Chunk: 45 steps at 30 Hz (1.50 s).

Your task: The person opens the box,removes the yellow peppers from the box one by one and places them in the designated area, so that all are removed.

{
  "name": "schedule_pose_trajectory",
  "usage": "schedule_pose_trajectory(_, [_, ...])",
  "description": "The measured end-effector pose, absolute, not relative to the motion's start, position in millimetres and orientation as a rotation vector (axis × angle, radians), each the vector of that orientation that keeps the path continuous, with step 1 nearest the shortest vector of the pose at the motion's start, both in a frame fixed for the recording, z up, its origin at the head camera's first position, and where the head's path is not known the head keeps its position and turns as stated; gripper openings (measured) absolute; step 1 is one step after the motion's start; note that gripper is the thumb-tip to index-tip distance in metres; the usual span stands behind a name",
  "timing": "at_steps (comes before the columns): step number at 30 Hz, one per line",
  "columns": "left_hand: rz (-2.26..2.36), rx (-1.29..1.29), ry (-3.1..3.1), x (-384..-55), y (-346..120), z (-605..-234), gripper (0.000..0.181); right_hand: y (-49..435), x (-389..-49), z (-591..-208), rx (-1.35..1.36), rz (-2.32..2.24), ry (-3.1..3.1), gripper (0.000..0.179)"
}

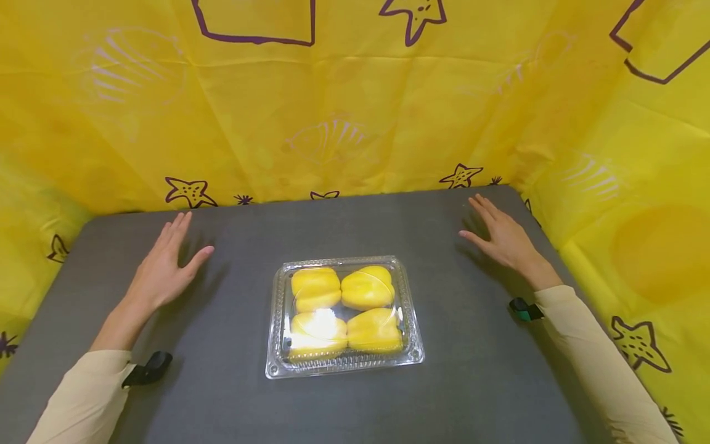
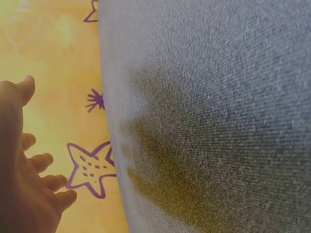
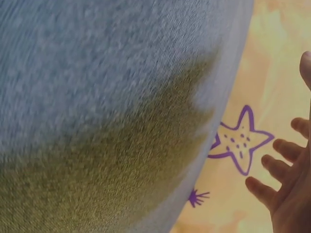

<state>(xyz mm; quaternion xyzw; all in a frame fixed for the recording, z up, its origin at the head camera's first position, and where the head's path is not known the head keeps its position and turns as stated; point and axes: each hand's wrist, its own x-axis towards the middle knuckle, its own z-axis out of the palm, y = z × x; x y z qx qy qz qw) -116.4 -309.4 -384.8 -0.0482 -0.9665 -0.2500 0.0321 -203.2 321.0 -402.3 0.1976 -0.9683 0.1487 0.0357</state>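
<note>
Clear clamshell box (image 1: pixel 344 366) of yellow bell peppers (image 1: pixel 368 288) sits mid-counter (image 1: pixel 471 382), between left hand (image 1: pixel 161 271) and right hand (image 1: pixel 505 243), well apart from both; fingers extended, thumbs spread, nothing pinched. Good handling probably means supporting both short sides, keeping level, no squeezing. Only head view shows the box; wrist views add palm-side fingertips, slightly apart.

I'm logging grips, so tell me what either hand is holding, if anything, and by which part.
Nothing is held: the left hand and the right hand are both empty, either side of the box, neither touching it.
</note>
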Motion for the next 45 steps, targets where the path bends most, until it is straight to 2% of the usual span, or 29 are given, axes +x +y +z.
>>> schedule_pose_trajectory(19, [-1.010, -0.210, -2.853, -100.8, -290.4, -381.1, 0.075, 301.5, -188.5, -395.8, 0.638, 0.554, -3.013, 0.079])
schedule_pose_trajectory(45, [-1.169, -0.300, -2.794, -69.1, -244.5, -385.7, 0.072, 271.9, -148.0, -396.4, 0.754, 0.791, -2.962, 0.075])
